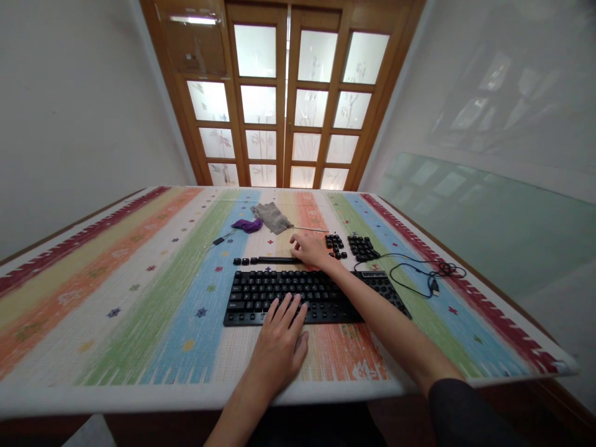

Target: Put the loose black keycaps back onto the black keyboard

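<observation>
A black computer keyboard (284, 287) lies in front of me. Its right-hand block and nearest row show bare key sockets. My left hand (282, 332) rests with fingers spread on its near edge. Beyond the keyboard, my right hand (310, 249) is bent down at the right end of a row of loose keycaps, its fingers curled together. What they hold, if anything, is hidden. A long space bar keycap (277, 260) and several small keycaps (244, 261) make up that row. More loose keycaps (363, 248) stand in groups to the right.
A grey cloth (272, 217), a purple cloth (248, 225) and a thin rod (311, 229) lie farther back. Near them is a small black piece with a wire (218, 241). The coiled USB cable (433, 272) sits right on the striped tablecloth (177, 298).
</observation>
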`<action>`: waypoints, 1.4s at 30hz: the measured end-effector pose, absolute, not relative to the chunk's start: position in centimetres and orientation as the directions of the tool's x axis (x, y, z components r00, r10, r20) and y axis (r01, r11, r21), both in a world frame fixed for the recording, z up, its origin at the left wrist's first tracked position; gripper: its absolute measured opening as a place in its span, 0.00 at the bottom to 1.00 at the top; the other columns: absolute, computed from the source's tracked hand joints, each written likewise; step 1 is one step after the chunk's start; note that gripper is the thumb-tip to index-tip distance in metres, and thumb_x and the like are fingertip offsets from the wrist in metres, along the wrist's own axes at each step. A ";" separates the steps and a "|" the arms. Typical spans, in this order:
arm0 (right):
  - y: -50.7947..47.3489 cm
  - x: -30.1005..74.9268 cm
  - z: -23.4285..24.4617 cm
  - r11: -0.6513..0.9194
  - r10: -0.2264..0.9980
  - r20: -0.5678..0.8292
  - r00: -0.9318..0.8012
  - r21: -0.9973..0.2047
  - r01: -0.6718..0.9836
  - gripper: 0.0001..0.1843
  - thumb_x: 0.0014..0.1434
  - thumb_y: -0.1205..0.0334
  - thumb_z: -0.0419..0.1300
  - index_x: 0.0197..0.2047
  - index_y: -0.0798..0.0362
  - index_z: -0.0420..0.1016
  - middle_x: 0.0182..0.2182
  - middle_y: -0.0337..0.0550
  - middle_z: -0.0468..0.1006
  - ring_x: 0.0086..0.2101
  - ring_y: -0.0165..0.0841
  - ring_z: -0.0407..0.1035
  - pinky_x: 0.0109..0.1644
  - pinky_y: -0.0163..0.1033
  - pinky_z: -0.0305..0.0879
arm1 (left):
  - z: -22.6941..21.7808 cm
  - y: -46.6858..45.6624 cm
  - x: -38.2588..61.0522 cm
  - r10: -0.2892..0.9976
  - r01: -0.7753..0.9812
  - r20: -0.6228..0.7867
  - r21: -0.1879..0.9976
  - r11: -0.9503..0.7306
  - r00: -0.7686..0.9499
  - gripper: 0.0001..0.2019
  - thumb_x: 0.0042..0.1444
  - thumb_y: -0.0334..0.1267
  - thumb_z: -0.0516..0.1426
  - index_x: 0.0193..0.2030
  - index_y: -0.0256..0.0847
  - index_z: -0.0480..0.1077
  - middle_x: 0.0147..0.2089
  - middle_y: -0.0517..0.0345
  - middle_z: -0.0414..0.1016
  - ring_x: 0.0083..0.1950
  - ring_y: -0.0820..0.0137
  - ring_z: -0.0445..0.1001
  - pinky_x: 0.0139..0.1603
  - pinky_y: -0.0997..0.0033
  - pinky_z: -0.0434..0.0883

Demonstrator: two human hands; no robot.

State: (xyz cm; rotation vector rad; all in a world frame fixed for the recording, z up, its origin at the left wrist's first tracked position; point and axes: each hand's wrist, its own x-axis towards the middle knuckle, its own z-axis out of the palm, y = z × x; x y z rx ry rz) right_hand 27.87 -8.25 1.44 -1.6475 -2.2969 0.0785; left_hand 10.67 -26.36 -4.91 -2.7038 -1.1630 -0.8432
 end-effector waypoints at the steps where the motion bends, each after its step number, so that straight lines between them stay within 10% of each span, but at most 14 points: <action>1: -8.3 27.8 1.6 0.347 0.927 0.230 -0.297 -0.226 0.910 0.17 0.57 0.69 0.60 0.51 0.56 0.75 0.36 0.46 0.83 0.44 0.43 0.71 0.48 0.42 0.61 | -4.9 -26.4 10.6 0.648 0.691 0.511 0.134 -0.710 0.566 0.25 0.63 0.32 0.52 0.67 0.35 0.63 0.70 0.45 0.62 0.72 0.53 0.59 0.68 0.43 0.61; 11: -14.5 29.4 2.8 0.622 0.783 0.427 -0.453 -0.505 0.599 0.11 0.57 0.70 0.61 0.45 0.53 0.72 0.33 0.39 0.81 0.34 0.31 0.73 0.43 0.36 0.66 | -5.0 -26.5 10.5 0.635 0.680 0.524 0.135 -0.720 0.568 0.24 0.64 0.32 0.52 0.67 0.37 0.63 0.70 0.44 0.62 0.73 0.53 0.57 0.69 0.43 0.61; 25: -22.9 33.0 -1.1 0.777 0.624 0.535 -0.570 -0.346 0.525 0.07 0.63 0.69 0.56 0.41 0.54 0.75 0.35 0.47 0.79 0.37 0.34 0.73 0.42 0.40 0.72 | -4.8 -26.5 10.4 0.624 0.682 0.525 0.107 -0.723 0.579 0.24 0.65 0.33 0.52 0.67 0.34 0.63 0.70 0.43 0.61 0.72 0.53 0.57 0.69 0.43 0.61; 42: -23.6 33.6 -1.2 0.665 0.746 0.398 -0.534 -0.406 0.627 0.08 0.64 0.66 0.61 0.46 0.54 0.77 0.38 0.46 0.75 0.40 0.36 0.70 0.45 0.41 0.70 | -4.5 -26.6 10.5 0.643 0.680 0.501 0.139 -0.720 0.579 0.24 0.65 0.34 0.52 0.67 0.35 0.62 0.71 0.44 0.61 0.72 0.52 0.57 0.70 0.42 0.60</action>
